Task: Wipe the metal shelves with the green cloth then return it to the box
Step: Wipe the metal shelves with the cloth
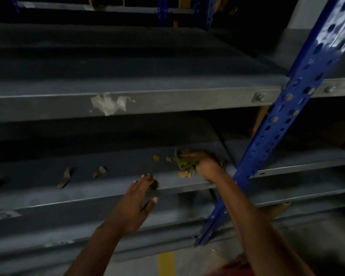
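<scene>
Nearest the camera, the left hand is resting on the front lip of the lower shelf, fingers straight and spread, holding nothing. It is likely bracing the body while the other arm is reaching in.

A little farther in, the right hand is pressing down on the green cloth, its fingers curling over the bunched fabric and gripping it against the metal. The cloth is lying on the lower shelf, close to the blue upright at the shelf's right end — a sensible place to be starting or finishing a sweep. It is crumpled, so its long axis is only rough: it seems to be running front to back, with a loose corner sticking up on the far-left side.

Brown paper scraps are lying scattered along the shelf to the left of the cloth, one just in front of it, so this wiping step looks far from done.

Beyond, the upper shelf is showing a torn label patch on its front edge. No box is in view.
</scene>
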